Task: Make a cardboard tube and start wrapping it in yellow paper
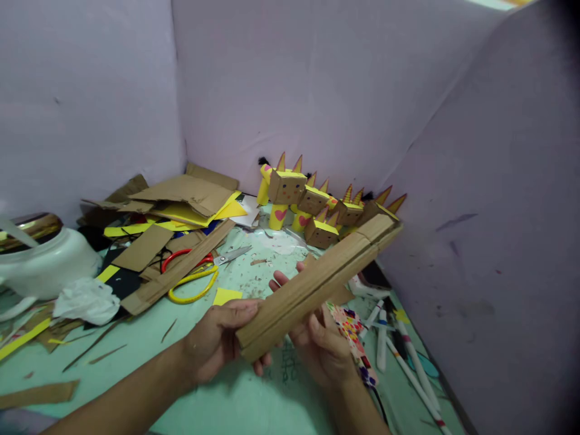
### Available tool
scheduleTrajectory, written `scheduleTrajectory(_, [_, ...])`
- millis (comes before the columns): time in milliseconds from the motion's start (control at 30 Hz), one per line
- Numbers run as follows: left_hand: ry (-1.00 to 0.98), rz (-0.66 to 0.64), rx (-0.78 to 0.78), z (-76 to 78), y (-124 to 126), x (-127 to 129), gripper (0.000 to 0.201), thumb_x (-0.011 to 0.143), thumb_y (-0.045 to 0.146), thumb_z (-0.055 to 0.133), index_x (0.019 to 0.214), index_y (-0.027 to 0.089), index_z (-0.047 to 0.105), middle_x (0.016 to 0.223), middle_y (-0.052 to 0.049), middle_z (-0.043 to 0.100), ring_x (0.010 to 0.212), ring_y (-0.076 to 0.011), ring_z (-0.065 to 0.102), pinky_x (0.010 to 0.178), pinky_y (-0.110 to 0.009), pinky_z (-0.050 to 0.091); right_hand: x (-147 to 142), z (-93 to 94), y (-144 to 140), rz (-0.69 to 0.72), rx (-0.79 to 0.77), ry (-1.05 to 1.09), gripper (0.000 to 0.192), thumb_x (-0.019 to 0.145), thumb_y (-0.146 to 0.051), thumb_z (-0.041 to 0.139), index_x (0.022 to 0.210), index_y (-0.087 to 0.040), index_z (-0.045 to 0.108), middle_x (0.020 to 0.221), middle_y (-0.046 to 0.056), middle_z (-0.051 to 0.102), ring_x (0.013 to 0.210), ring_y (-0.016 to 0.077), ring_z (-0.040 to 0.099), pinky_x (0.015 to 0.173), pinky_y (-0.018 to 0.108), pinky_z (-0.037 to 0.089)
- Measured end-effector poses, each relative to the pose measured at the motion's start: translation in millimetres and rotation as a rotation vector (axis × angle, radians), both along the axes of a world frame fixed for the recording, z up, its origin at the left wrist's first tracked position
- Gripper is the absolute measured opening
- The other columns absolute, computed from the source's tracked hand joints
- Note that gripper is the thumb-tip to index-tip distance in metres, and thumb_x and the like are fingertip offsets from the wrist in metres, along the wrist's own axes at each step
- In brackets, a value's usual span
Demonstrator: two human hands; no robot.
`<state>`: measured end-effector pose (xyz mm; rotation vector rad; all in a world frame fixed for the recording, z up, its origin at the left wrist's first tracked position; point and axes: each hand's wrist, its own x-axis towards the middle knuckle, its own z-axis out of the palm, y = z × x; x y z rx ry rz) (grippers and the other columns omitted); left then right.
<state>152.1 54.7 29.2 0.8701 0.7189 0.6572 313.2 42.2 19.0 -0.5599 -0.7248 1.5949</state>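
- While raised above the worktop point(217, 399), both hands grip a folded cardboard strip point(317, 284): left hand point(217, 341) at its near end, right hand point(319, 344) cupping beneath.
- Its long axis runs from 8 o'clock up to 2 o'clock.

light: dim, even, soft shadows | focus: fairly sharp | edges: wide-angle bending, dark top-right corner

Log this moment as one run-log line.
left hand: grips near end of folded cardboard strip | right hand: supports it beneath | scissors: on table
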Motion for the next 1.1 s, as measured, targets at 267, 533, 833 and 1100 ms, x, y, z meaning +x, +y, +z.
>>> scheduleTrajectory(267, [0.574,0.414,0.437,1.6,17.4,-33.7,0.056,0.078,0.057,0.046,0.116,0.016,0.053,0.101,-0.01,0.063,0.088,-0.0224,0.059,0.078,-0.034,0.048,17.3,-5.4,7.2,-0.242,-0.115,0.057,0.051,0.061,-0.039,0.08,0.109,-0.027,0.066,0.096,0.005,0.074,0.087,0.025,0.068,0.084,0.043,0.052])
scheduleTrajectory(533, [1.474,0.469,0.676,22.7,34.0,-109.2,0.019,0.075,0.032,0.049,0.08,0.021,0.065,0.075,-0.006,0.063,0.072,-0.0252,0.057,0.059,-0.032,0.033,26.6,4.6,12.6,-0.383,-0.341,0.128,0.057,0.042,-0.045,0.087,0.094,-0.025,0.072,0.081,0.006,0.075,0.071,0.0285,0.071,0.062,0.042,0.06])
scheduleTrajectory(833, [1.742,0.299,0.83,14.2,35.0,-94.9,0.025,0.08,0.025,0.042,0.097,0.021,0.06,0.102,-0.012,0.063,0.092,-0.0305,0.059,0.062,-0.033,0.038,27.2,1.3,13.9,-0.391,-0.359,0.124,0.056,0.043,-0.044,0.086,0.093,-0.023,0.073,0.081,0.006,0.075,0.068,0.0253,0.071,0.062,0.037,0.061])
scheduleTrajectory(1100, [1.708,0.245,0.809,5.9,53.2,-101.4,0.041,0.079,0.024,0.045,0.118,0.025,0.056,0.098,-0.011,0.066,0.088,-0.0323,0.062,0.06,-0.033,0.039,22.6,4.8,14.3,-0.396,-0.364,0.136,0.057,0.04,-0.043,0.087,0.093,-0.024,0.073,0.082,0.004,0.075,0.067,0.0217,0.069,0.062,0.033,0.059])
